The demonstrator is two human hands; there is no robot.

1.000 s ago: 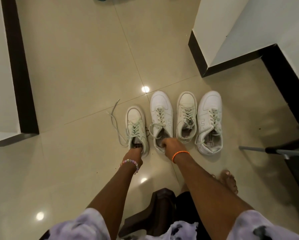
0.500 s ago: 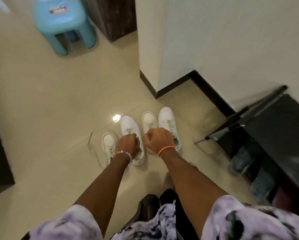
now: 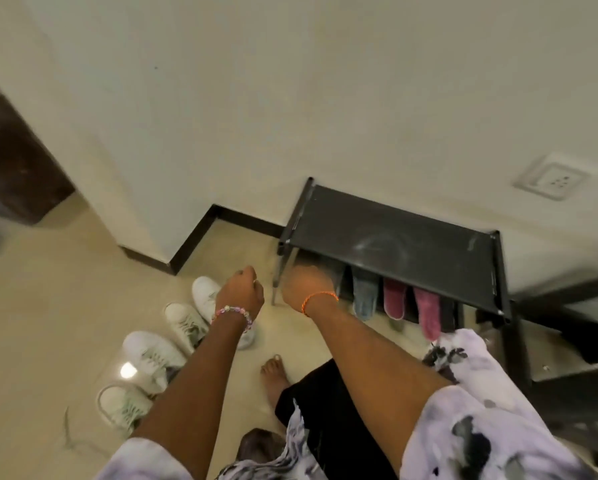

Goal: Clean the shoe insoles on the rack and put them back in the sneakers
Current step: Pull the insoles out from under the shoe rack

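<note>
Both hands are reaching from the sneakers (image 3: 173,344) at eight o'clock toward the insoles (image 3: 394,299) lying on the rack's (image 3: 394,233) lower shelf at two o'clock; the fetching step seems under way. The left hand (image 3: 240,292) is curling loosely, apparently grasping nothing, while the right hand's (image 3: 306,284) fingers are too blurred to judge. Half a second earlier both were gripping sneakers; next, pinching one insole free.
</note>
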